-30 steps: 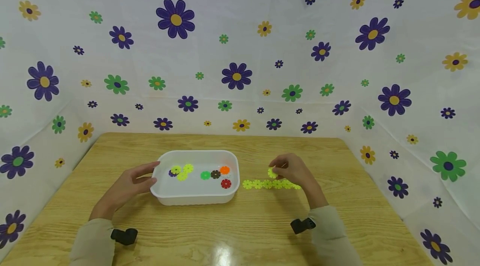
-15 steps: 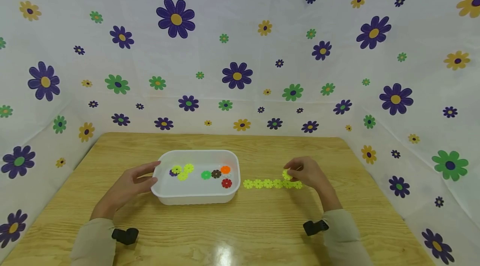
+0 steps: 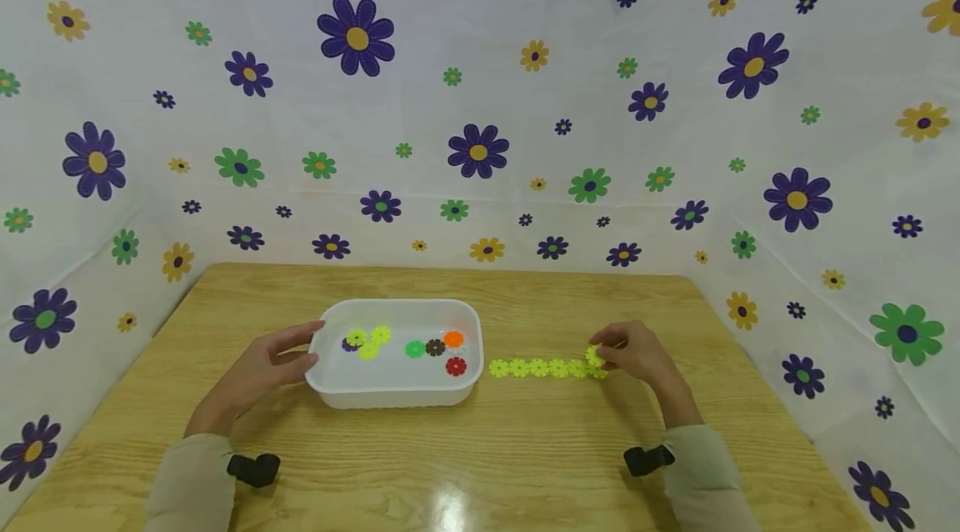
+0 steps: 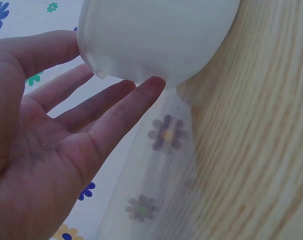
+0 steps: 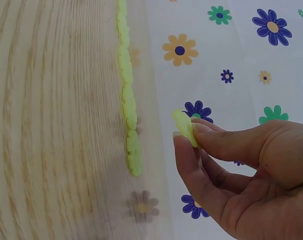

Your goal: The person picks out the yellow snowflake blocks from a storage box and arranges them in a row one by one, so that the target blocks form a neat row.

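My left hand (image 3: 266, 369) rests against the left end of a white plastic tub (image 3: 397, 399), thumb and fingertips touching its outer wall. In the left wrist view the fingers (image 4: 111, 120) look fairly straight against the tub. Between thumb and fingertips, my right hand (image 3: 637, 353) pinches a yellow flower-shaped disc (image 5: 185, 127). It is held just above and beyond the right end of a straight row of yellow flower-shaped discs (image 3: 539, 368) on the table. The right wrist view shows a gap between the pinched disc and the row's end (image 5: 135, 160).
Inside the tub lie several yellow discs (image 3: 381, 335), a green disc (image 3: 415, 349), a brown one (image 3: 435, 347), an orange one (image 3: 453, 339) and a red one (image 3: 456, 366). A wooden table (image 3: 420, 465) meets flower-printed cloth walls (image 3: 420, 115) at the back and sides.
My right hand has moved rightward along the row with the yellow disc, to the row's right end. My left hand keeps its place on the tub.
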Demonstrator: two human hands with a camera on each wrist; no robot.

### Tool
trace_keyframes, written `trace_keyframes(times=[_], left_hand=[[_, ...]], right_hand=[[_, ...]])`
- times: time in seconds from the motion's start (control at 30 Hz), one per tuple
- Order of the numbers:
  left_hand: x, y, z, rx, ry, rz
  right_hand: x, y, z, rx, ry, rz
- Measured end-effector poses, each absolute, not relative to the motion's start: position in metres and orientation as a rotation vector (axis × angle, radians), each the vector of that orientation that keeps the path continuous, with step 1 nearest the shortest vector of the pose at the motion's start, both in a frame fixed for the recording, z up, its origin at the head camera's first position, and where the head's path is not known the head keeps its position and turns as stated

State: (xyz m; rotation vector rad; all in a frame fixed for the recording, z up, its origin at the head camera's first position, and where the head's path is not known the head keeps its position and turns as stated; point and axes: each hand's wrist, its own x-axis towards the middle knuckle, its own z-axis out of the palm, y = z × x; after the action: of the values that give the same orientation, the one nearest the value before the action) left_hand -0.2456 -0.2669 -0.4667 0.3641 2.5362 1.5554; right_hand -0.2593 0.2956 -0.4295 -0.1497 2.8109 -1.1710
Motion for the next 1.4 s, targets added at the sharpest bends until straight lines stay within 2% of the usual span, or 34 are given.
trace_keyframes(times=[1.4], left_hand=[[-0.246,-0.266,-0.467,0.370,2.547,1.549]], right_hand=[[-0.260,0.325,-0.441,-0.016,2.829,-1.167]])
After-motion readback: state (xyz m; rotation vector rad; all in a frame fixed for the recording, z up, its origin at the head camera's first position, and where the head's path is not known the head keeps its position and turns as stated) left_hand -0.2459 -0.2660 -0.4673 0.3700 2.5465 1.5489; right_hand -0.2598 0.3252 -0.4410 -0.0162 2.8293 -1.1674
